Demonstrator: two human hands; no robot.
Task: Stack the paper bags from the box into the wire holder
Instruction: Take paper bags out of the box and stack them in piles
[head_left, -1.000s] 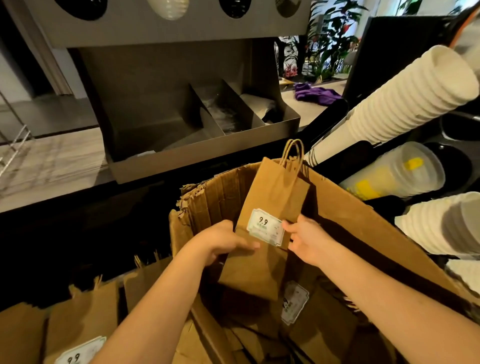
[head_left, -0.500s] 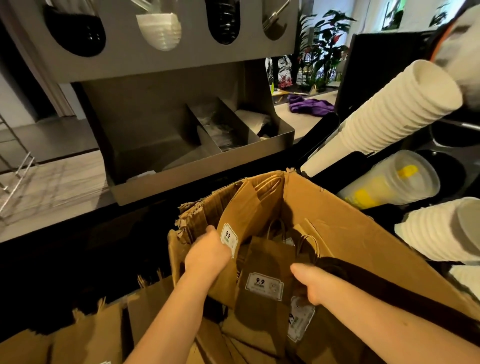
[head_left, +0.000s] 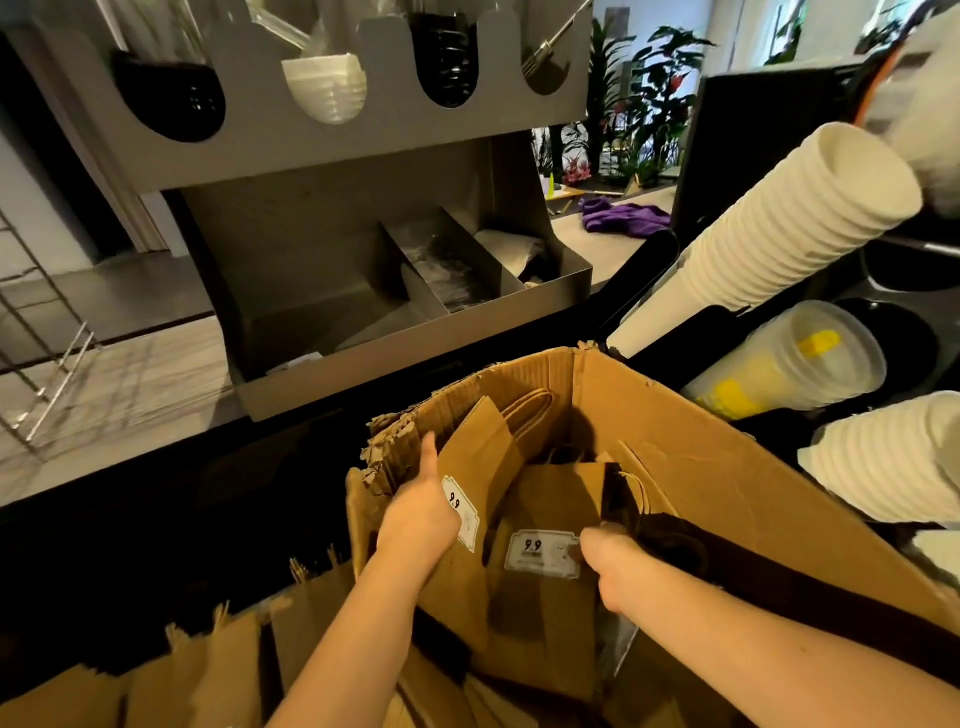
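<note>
A torn cardboard box (head_left: 727, 467) fills the lower middle and holds brown paper bags with white "9.9" labels. My left hand (head_left: 415, 512) grips one flat bag (head_left: 483, 457) against the box's left wall, thumb pointing up. My right hand (head_left: 613, 561) reaches into the box and pinches the right edge of a second bag (head_left: 550, 499) standing upright; its fingers are hidden behind the bag. A wire holder (head_left: 36, 364) shows at the far left edge. More brown bags (head_left: 197, 670) stand in a row at the bottom left.
A grey metal organiser (head_left: 395, 291) with compartments stands behind the box, with lids and cutlery in slots above. Stacks of white paper cups (head_left: 779, 223) and clear plastic cups (head_left: 789, 364) lie at the right. A purple cloth (head_left: 623, 218) rests on the far counter.
The bag once held up between both hands has moved to the box's left side in my left hand. My right hand dropped into the box and took hold of a second bag.
</note>
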